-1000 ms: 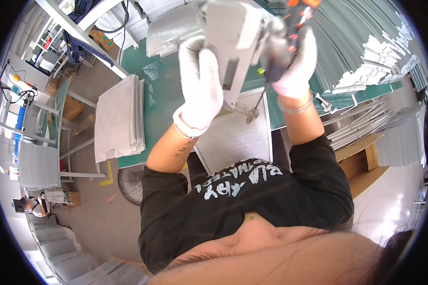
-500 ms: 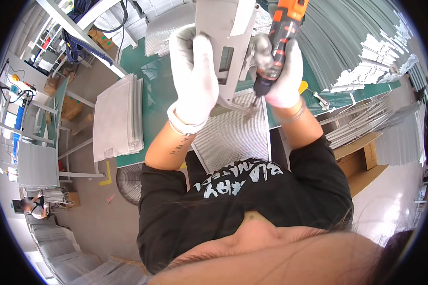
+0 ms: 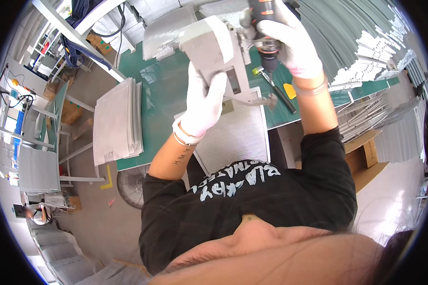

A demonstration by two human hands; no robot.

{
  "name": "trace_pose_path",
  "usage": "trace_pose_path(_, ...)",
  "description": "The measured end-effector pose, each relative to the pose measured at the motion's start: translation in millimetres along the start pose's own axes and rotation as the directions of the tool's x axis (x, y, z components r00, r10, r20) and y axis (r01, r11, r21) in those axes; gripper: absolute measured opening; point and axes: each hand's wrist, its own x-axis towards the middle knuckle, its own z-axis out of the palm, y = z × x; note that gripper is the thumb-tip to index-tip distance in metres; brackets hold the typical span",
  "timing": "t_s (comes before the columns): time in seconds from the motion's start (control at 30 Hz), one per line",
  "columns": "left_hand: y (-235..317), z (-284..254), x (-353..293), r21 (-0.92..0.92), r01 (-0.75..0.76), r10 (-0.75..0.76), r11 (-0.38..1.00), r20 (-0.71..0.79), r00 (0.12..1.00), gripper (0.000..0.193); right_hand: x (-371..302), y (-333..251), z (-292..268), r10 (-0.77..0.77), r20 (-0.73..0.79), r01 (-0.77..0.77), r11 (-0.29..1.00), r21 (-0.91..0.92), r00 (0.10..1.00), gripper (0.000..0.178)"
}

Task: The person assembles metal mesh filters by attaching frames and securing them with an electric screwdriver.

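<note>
My left hand (image 3: 203, 100), in a white glove, is closed on the lower left edge of a grey bracket-like housing (image 3: 209, 50). The housing is held up, tilted, above the bench, with a slot in its lower part and a pale strip across its top. My right hand (image 3: 297, 45), also gloved, is wrapped round a black and orange cordless drill (image 3: 265, 35), whose chuck points down beside the housing's right edge. The drill's upper end is cut off by the frame. Below the housing lies a framed mesh panel (image 3: 235, 135), reaching over the bench's near edge towards me.
On the green bench (image 3: 161, 90) lie a dark-handled tool (image 3: 281, 95) and a yellow flat piece (image 3: 289, 90). White panels (image 3: 116, 121) are stacked at left; long grey strips (image 3: 335, 33) pile up at right. A floor fan (image 3: 131, 186) and a cardboard box (image 3: 364, 164) stand below.
The housing has tilted and shifted left in my left hand. My right hand has raised the drill away from me, uncovering the dark-handled tool and more of the yellow piece.
</note>
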Motion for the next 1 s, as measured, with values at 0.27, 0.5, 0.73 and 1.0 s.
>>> trace_pose_path(0.27, 10, 2, 12, 0.337, -0.26, 0.288, 0.905, -0.036, 0.957, 0.033, -25, 8, 9, 0.111, -0.114, -0.135, 0.962, -0.237, 0.987, 0.032)
trace_pose_path(0.5, -6, 14, 10, 0.376, -0.294, 0.326, 0.879, -0.021, 0.945, 0.026, -9, 17, 1, -0.287, -0.246, 0.224, 0.941, -0.255, 0.926, 0.019)
trace_pose_path(0.73, 0, 5, 20, 0.387, -0.27, 0.297, 0.882, -0.011, 0.955, 0.025, -39, 32, 14, -0.069, -0.446, 0.029, 0.995, -0.097, 0.892, 0.028)
trace_pose_path(1.0, -5, 1, -1, 0.127, -0.12, 0.117, 0.985, 0.033, 0.993, 0.03, -32, 26, 4, -0.158, -0.331, 0.134, 0.986, -0.094, 0.93, 0.019)
